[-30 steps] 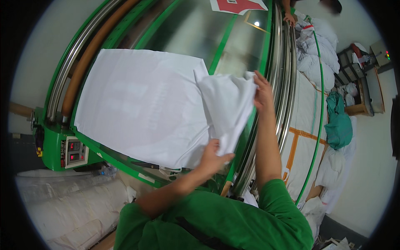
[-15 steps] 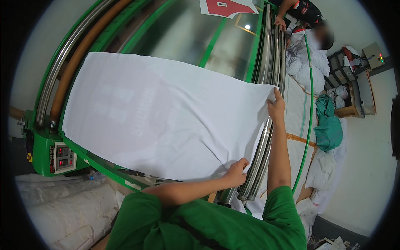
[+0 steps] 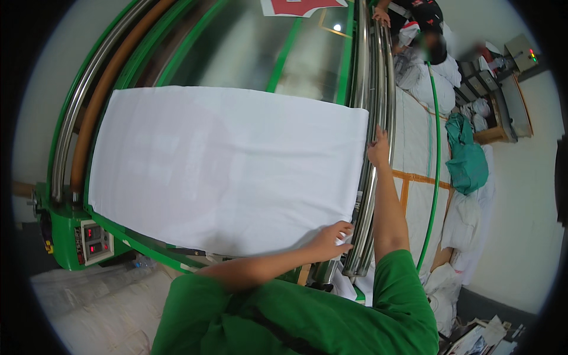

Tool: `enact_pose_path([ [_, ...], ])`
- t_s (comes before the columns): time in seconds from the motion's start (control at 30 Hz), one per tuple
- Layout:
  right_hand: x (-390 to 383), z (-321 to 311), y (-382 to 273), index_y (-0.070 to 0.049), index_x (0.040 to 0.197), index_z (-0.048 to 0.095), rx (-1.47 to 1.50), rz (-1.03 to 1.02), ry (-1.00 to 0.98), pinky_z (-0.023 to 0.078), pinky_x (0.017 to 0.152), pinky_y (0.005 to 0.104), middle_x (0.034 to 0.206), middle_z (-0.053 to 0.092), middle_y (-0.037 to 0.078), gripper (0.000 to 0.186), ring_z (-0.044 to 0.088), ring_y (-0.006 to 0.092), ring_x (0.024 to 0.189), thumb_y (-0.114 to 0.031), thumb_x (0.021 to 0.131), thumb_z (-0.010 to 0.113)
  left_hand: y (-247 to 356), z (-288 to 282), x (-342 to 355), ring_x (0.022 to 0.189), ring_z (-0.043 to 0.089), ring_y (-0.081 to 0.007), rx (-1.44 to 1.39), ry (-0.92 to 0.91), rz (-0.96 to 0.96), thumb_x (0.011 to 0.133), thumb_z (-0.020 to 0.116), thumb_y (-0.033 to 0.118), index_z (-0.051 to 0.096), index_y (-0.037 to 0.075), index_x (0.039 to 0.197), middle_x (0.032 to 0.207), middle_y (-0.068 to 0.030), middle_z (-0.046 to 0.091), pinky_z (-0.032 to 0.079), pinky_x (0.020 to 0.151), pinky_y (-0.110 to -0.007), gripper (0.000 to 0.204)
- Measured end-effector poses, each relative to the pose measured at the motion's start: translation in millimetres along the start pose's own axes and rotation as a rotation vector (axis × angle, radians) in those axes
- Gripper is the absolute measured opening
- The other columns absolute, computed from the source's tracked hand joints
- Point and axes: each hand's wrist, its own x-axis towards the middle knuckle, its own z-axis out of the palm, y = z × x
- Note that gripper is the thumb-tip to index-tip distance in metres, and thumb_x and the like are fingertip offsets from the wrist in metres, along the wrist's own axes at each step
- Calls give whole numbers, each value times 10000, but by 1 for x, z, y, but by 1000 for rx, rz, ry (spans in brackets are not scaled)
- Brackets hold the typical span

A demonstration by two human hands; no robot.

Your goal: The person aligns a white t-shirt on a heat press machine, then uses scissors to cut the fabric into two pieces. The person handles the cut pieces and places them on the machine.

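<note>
A large white fabric sheet [image 3: 236,165] lies spread on the machine's flat bed, with a faint reddish print showing through and a few shallow creases at its right. My left hand [image 3: 328,242] rests at the sheet's near right corner, fingers and thumb apart, with a bit of white cloth showing between them. Just beyond the sheet's right edge, my right hand [image 3: 379,149] is over the metal rollers [image 3: 373,195]. Its index finger points away from me, and I see no cloth in it.
A red and white fabric panel [image 3: 302,7] lies farther up the bed. Another person's hand [image 3: 381,16] is by the rollers at the far right. A green control box [image 3: 94,241] stands at left. White bundles [image 3: 423,86] and a teal bag [image 3: 467,157] sit beyond the rollers.
The sheet's far right corner has come down and its right edge now lies straighter. My right hand has let go of that corner. The fingers of my left hand have spread. The whole view has shifted slightly.
</note>
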Motion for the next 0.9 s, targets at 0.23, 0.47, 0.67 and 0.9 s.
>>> enact_pose_path([
  [0.23, -154, 5, 5, -1, 1496, 470, 861, 558, -108, 528, 876, 281, 1327, 624, 136, 592, 660, 215, 1028, -237, 995, 678, -39, -88, -115, 1519, 120, -528, 990, 230, -13, 840, 773, 495, 310, 115, 1603, 1638, -303, 189, 149, 1152, -722, 969],
  [0.47, -361, 16, 34, 86, 1340, 589, 655, 570, -272, 518, 803, 298, 1077, 704, 154, 686, 656, 204, 927, -411, 904, 768, -69, -91, -157, 1516, -56, -581, 1214, 14, -159, 838, 671, 679, 184, 206, 1654, 1665, -340, -8, 18, 1059, -848, 1061],
  [0.67, -382, -11, 35, 14, 968, 645, 879, 651, 111, 452, 551, 291, 742, 649, 21, 286, 592, 118, 632, -196, 865, 809, -65, -93, -169, 1519, -66, -576, 1289, -127, -175, 856, 602, 735, 173, 252, 1656, 1678, -312, -22, 15, 1061, -848, 1029],
  [0.9, -365, 1, 53, -41, 1163, 640, 760, 558, 320, 491, 657, 332, 762, 692, 87, 299, 633, 168, 690, -144, 901, 742, -53, -82, -178, 1530, -43, -560, 1384, -358, -65, 835, 618, 743, 148, 303, 1656, 1688, -286, 7, 52, 1042, -874, 1044],
])
